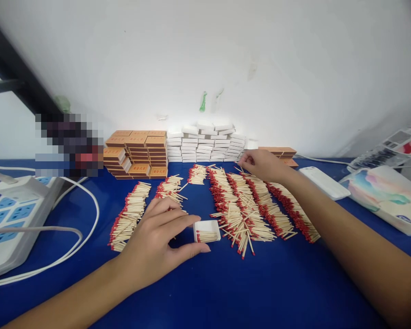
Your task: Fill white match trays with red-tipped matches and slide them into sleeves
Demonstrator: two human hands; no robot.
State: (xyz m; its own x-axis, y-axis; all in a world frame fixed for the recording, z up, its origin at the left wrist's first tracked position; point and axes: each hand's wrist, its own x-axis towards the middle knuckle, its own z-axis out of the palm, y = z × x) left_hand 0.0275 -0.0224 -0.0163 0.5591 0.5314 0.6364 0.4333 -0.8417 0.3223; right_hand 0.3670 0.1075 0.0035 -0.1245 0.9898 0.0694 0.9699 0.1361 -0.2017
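Observation:
My left hand point(157, 237) is closed on a small white matchbox tray point(213, 225), index finger at its left corner and thumb by its lower edge. A few red-headed matches point(208, 236) lie along the tray's near side. Farther back, my right hand point(256, 163) pinches at a match point(238, 163) by the far end of the match rows. Long rows of loose matches point(256, 201) spread under and beside my right forearm. Two more match rows point(132, 214) lie near my left hand, and a small bunch point(196, 174) sits at the back middle.
Against the wall stand stacked orange matchboxes point(137, 153), a stack of white trays point(205, 144) and a few more matchboxes point(277, 153). A power strip point(17, 214) with white cables is at left. A white phone-like object point(324, 183) and a tissue pack point(387, 196) lie right.

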